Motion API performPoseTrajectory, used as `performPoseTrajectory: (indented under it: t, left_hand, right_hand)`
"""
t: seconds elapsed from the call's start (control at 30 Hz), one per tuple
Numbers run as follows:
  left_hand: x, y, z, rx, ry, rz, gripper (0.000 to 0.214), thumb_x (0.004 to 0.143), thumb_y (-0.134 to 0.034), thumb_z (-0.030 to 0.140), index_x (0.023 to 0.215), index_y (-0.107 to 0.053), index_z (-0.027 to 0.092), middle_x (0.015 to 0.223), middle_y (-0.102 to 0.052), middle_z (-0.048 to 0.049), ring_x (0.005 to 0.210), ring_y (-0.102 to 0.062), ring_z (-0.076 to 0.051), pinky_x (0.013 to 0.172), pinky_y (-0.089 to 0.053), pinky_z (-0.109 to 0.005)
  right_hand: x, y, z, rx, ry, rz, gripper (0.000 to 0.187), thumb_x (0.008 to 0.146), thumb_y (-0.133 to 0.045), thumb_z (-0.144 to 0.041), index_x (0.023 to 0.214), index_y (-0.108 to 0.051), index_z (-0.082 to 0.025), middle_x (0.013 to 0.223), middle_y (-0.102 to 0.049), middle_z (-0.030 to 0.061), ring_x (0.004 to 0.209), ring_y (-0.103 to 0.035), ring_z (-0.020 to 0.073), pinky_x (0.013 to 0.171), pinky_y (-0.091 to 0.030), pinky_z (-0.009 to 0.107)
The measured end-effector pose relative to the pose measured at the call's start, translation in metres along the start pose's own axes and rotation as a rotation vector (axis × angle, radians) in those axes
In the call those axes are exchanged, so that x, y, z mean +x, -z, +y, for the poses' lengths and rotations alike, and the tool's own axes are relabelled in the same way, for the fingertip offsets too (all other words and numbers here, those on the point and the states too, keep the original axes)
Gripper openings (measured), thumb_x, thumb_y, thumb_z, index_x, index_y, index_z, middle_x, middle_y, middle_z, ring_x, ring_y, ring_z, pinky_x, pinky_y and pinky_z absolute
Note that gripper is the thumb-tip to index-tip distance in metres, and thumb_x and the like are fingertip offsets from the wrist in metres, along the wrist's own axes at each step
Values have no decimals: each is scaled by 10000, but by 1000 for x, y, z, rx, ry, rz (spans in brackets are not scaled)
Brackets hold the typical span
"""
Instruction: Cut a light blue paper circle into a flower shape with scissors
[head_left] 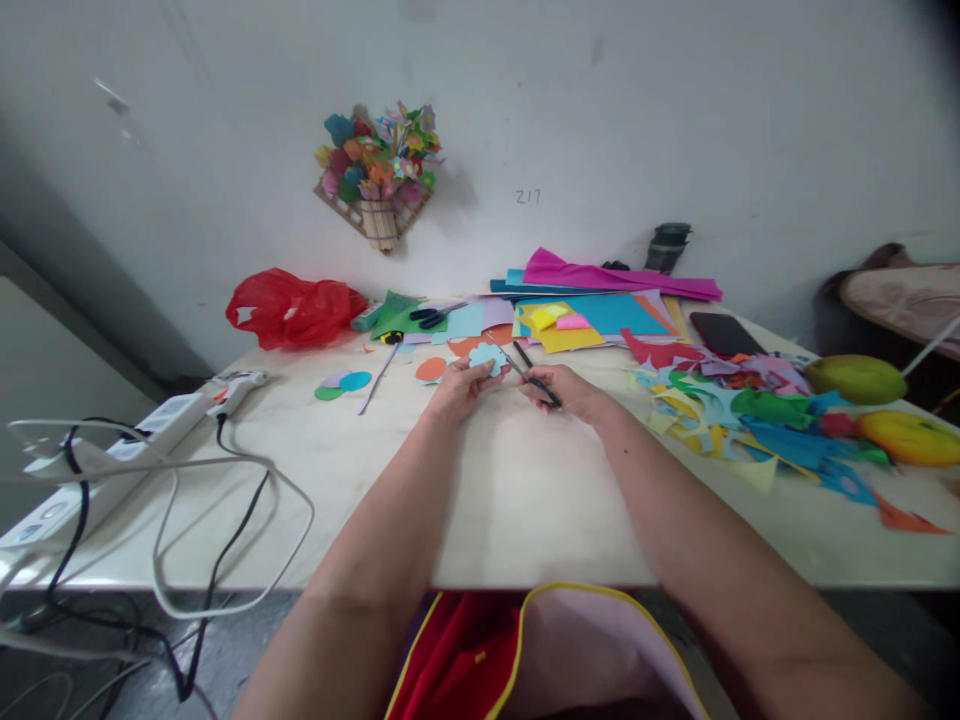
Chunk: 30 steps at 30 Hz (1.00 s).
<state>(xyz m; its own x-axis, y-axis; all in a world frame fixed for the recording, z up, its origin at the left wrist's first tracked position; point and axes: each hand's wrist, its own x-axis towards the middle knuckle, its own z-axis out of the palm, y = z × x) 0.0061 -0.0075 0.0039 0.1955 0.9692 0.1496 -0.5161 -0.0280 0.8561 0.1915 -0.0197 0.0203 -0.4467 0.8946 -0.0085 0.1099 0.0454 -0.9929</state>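
Observation:
My left hand (461, 385) pinches a small light-blue flower-shaped paper cutout (487, 358) above the pale table (480, 500). My right hand (568, 390) grips the black handles of a pair of scissors (529, 372), whose blades point up and left toward the cutout and reach its edge. Both hands hover near the middle of the table, close together. An orange paper circle (431, 369) lies just left of my left hand.
Stacked coloured paper sheets (592, 310) lie behind the hands, scraps (742, 410) and two mangoes (855, 378) to the right. A phone (726, 333), a red plastic bag (296, 308), another scissors (427, 318), paper circles (343, 384), and power strips with cables (135, 440) at left.

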Motion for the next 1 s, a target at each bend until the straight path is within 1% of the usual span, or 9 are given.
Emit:
performPoseTrajectory:
  t: [0.17, 0.37, 0.5, 0.57, 0.8, 1.0]
  left_hand:
    - [0, 0, 0, 6, -8, 1, 193, 654, -666, 123, 838, -620, 84, 894, -668, -105, 876, -639, -213, 847, -490, -331]
    - [-1, -2, 1, -1, 3, 13, 191, 659, -655, 113, 843, -617, 78, 869, -668, -100, 860, -642, -207, 848, -490, -332]
    - [-1, -2, 1, -1, -5, 4, 184, 656, -661, 121, 830, -620, 79, 865, -669, -99, 859, -643, -211, 836, -496, -324]
    - [-1, -1, 0, -10, -6, 3, 185, 651, -664, 119, 829, -623, 83, 865, -671, -95, 855, -644, -212, 844, -493, -334]
    - [0, -2, 1, -18, -3, 31, 169, 659, -652, 112, 824, -631, 85, 840, -678, -93, 843, -647, -212, 877, -479, -367]
    - [0, -1, 1, -14, -8, 20, 164, 668, -642, 115, 828, -633, 85, 847, -680, -97, 836, -648, -212, 867, -486, -365]
  right_hand:
    - [-1, 0, 0, 20, 29, -10, 207, 631, -613, -277, 766, -576, -125, 498, -489, -35, 407, -412, 68, 376, -298, 199]
    - [0, 0, 1, 8, 13, -8, 200, 645, -596, -273, 778, -576, -124, 505, -508, -29, 400, -403, 67, 383, -295, 206]
    - [0, -1, 1, 6, 22, -1, 215, 618, -619, -290, 752, -574, -129, 483, -471, -38, 396, -384, 68, 374, -278, 209]
    - [1, 0, 1, -1, 28, -2, 224, 607, -624, -305, 741, -576, -132, 473, -458, -41, 395, -383, 68, 370, -275, 208]
    - [3, 1, 3, 22, 24, -19, 235, 598, -622, -318, 734, -582, -131, 480, -485, -29, 392, -386, 67, 359, -281, 203]
    - [3, 0, 3, 3, 2, -1, 203, 617, -605, -262, 766, -589, -124, 456, -469, -34, 376, -388, 69, 353, -268, 203]
